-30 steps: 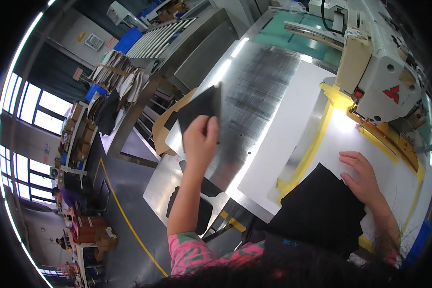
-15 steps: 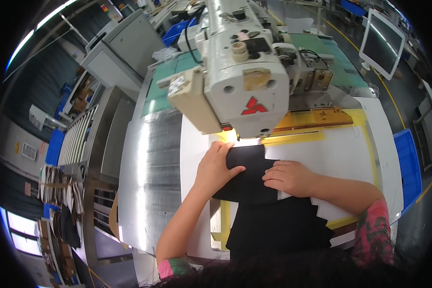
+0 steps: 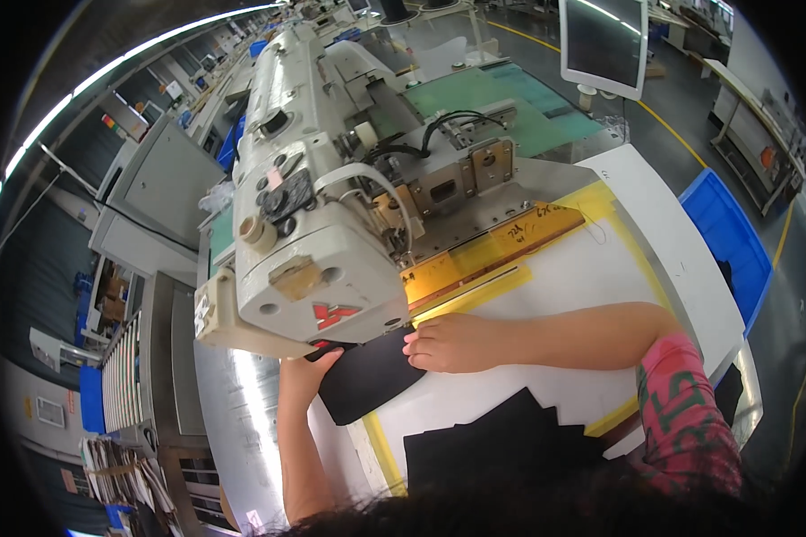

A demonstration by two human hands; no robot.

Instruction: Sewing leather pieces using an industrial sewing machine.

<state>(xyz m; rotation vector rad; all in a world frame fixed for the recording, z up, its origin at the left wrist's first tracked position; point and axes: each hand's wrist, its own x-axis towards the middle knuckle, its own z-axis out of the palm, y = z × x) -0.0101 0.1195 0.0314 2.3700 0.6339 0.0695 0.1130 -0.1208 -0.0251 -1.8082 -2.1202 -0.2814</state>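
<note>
A fan of matte black pieces (image 3: 501, 443) lies nearest, their stepped corners overlapping on a smooth white sheet (image 3: 573, 385). Beside it runs the right sleeve (image 3: 685, 407), pink with a green pattern.

Past the fan, one flat black piece (image 3: 367, 380) lies at the near side of the sewing machine (image 3: 313, 233), its far edge under the white head. The left hand (image 3: 307, 371) has its thumb on the piece's left side; its other fingers are hidden, so I cannot tell whether it grips. The right hand (image 3: 446, 343) rests bent, closely set fingers on the piece's right side; whether they pinch or only press, I cannot tell.

Yellow tape (image 3: 600, 199) borders the sheet, and shiny brushed metal shows on the tabletop (image 3: 228, 394) at left. The machine's head bears a red angular emblem (image 3: 331, 315). Right of the head, a glossy amber strip (image 3: 501, 255) carries dark handwriting; fainter pen marks on white at the far right are too small to read.

Off the right edge stands a blue plastic bin (image 3: 734, 237) with something dark at its near side. Farther back are a green surface (image 3: 501, 98), a grey cabinet (image 3: 157, 183) and a white-framed screen (image 3: 603, 45).
</note>
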